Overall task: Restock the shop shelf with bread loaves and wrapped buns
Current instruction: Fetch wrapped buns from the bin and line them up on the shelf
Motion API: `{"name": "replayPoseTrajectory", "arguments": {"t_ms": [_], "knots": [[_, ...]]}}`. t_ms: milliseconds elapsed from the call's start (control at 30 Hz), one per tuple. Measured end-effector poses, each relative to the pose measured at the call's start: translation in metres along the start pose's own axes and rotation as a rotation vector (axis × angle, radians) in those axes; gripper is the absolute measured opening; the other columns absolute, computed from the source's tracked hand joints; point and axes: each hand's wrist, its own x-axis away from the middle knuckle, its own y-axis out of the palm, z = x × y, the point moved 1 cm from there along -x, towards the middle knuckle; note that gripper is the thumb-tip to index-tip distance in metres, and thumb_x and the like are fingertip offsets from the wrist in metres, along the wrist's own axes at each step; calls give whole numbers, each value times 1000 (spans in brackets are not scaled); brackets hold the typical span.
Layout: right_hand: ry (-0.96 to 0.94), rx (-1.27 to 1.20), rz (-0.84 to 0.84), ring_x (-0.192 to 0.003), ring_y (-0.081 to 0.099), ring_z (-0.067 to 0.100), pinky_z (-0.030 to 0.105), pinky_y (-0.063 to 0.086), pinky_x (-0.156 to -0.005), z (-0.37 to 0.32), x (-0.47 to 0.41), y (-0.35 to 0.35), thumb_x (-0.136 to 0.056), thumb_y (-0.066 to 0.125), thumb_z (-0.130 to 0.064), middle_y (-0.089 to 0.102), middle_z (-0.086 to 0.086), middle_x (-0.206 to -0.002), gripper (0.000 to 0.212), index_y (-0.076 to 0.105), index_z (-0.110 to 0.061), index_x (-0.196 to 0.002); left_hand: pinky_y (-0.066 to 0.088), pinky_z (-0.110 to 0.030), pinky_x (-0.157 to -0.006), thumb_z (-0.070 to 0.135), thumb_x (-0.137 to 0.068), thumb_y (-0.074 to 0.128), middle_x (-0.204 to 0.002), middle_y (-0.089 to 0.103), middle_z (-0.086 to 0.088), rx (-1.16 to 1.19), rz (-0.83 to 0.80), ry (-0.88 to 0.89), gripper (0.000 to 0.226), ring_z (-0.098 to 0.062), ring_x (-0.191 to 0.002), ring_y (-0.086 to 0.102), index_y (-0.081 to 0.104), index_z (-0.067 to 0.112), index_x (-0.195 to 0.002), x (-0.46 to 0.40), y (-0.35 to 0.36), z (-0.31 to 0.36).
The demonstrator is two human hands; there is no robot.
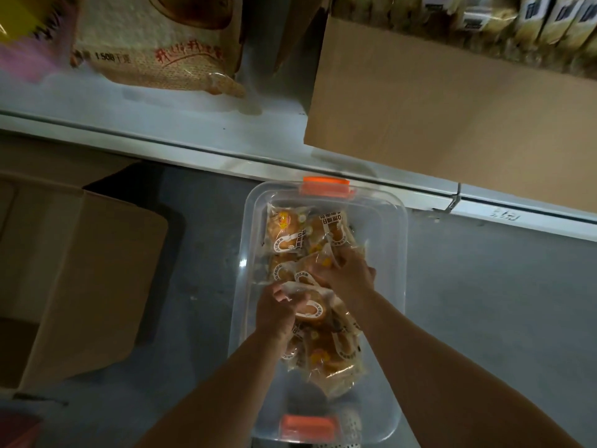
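Forearms, both mine, enter from the bottom edge and meet over a clear plastic tub (395,221) on the grey floor.

Left hand (281,310): fingers curled around the crinkled end of one wrapped bun (311,307), holding it just above the pile.

Right hand (347,273): palm down on the middle of the pile, fingers closed over wrappers; whether it grips one bun or only presses on several, I cannot tell.

Contents of tub: wrapped buns (286,229), golden, in clear film with white printed bands, heaped loosely from the far end to the near end. Orange latch (325,185) at the far rim, a second orange latch (308,426) at the near rim.

Surroundings: white shelf edge (200,150) just beyond the tub; on the shelf a large printed sack (155,50) at left and a cardboard box (452,111) at right, with packaged goods (533,24) above it. An open carton (80,270) stands on the floor to the left.

Risks, as I judge them: slick film could slip from a loose pinch, and a hard squeeze would flatten the soft bread.

Not legible: the count of buns, the print on the wrappers, and any bread loaves, which I do not see. Dim light blurs the upper shelf.
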Motion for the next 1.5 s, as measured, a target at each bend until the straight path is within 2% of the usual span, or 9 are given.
{"name": "replayPoseTrajectory", "arguments": {"t_ms": [200, 333, 500, 633, 833, 967, 1133, 1300, 1500], "knots": [[40, -192, -3, -120, 48, 24, 31, 37, -80, -1, 7, -5, -74, 78, -58, 60, -3, -125, 66, 60, -29, -131, 52, -34, -87, 21, -78, 85, -114, 69, -5, -36, -38, 3, 57, -19, -102, 64, 62, 9, -129, 4, 2, 6], [53, -394, 35, -89, 66, 17, 33, 53, -74, -9, 24, -23, -76, 82, -49, 70, -4, -96, 48, 66, -22, -112, 56, -32, -77, 27, -80, 83, -95, 72, 0, -5, -34, 9, 20, -14, -84, 67, 69, 20, -93, 25, -5, 18], [137, -647, 78, -84, 69, 22, 38, 59, -70, -23, 55, -56, -77, 80, -54, 70, -2, -92, 41, 64, -26, -103, 51, -23, -49, 41, -86, 75, -71, 75, 3, 145, -55, 0, 32, -15, -62, 71, 70, 16, -104, 64, -18, 49], [177, -784, 126, -80, 63, 17, 34, 52, -71, -37, 95, -92, -83, 79, -46, 65, -5, -91, 36, 62, -24, -107, 55, -33, -77, 61, -77, 76, -90, 69, -5, 323, -89, -81, 59, -18, -81, 65, 70, 19, -118, 100, -30, 75], [217, -951, 142, -83, 69, 22, 33, 60, -63, -59, 170, -150, -78, 84, -44, 71, 5, -101, 44, 67, -18, -109, 44, -25, -49, 61, -79, 71, -61, 55, -4, 381, -144, -18, 58, -14, -49, 51, 73, 11, -108, 178, -49, 126], [220, -990, 163, -81, 64, 20, 24, 49, -56, -79, 223, -192, -79, 81, -50, 72, 10, -111, 56, 67, -14, -121, 54, -47, -84, 68, -63, 83, -97, 74, -14, 440, -173, 50, 62, -33, -90, 69, 76, 15, -95, 237, -67, 167], [130, -1020, 122, -71, 59, 17, 26, 43, -50, -106, 289, -240, -87, 74, -49, 65, 3, -87, 35, 68, -17, -100, 55, -33, -63, 62, -72, 82, -95, 73, -11, 465, -248, 156, 70, -30, -85, 66, 66, 12, -118, 312, -89, 204], [-33, -932, 89, -73, 57, 15, 42, 56, -78, -132, 363, -291, -92, 64, -52, 60, 1, -91, 30, 54, -26, -82, 57, -43, -85, 36, -77, 75, -104, 75, -13, 522, -329, 224, 49, -32, -98, 70, 65, 12, -119, 404, -102, 252], [-95, -1110, 134, -69, 61, 22, 31, 45, -57, -166, 456, -354, -79, 76, -60, 69, 7, -85, 45, 68, -17, -88, 57, -50, -93, 20, -80, 80, -119, 67, -11, 550, -269, 323, 49, -33, -110, 63, 62, 19, -126, 490, -120, 311]]}}
